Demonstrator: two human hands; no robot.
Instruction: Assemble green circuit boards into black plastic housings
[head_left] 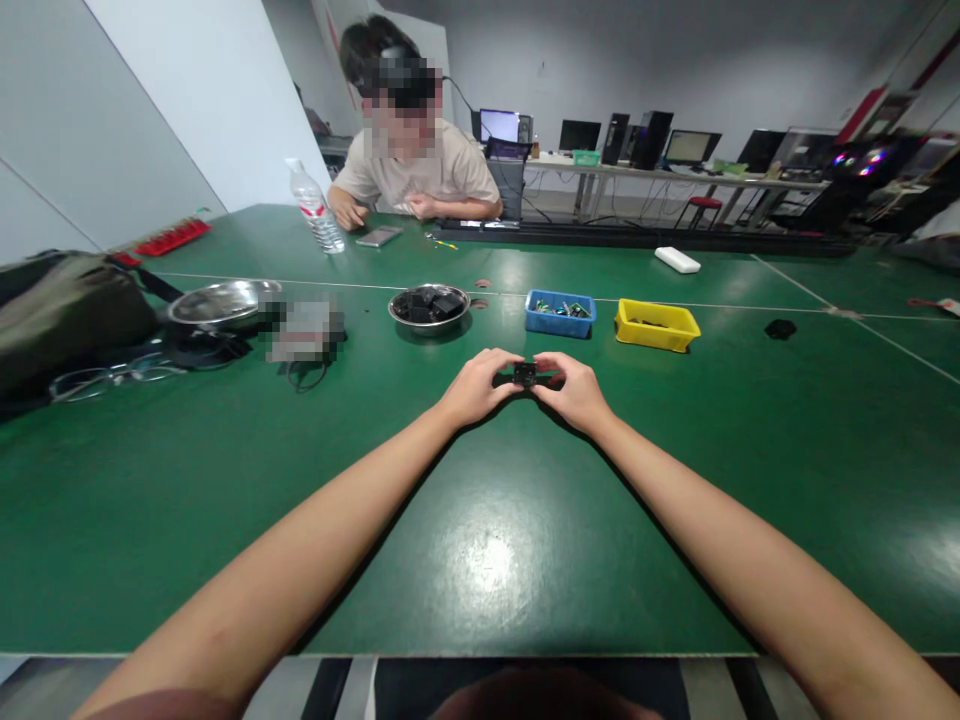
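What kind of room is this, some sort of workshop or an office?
Probably a workshop or lab doing small assembly work. Both hands, left hand and right hand, hold a small black part over a green table; a blue bin and a yellow bin hold parts, and monitors line the back wall.

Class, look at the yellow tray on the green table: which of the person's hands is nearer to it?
Right. The right hand lies just short of the yellow tray, to its left; the left hand is farther left, across the small black part both hold.
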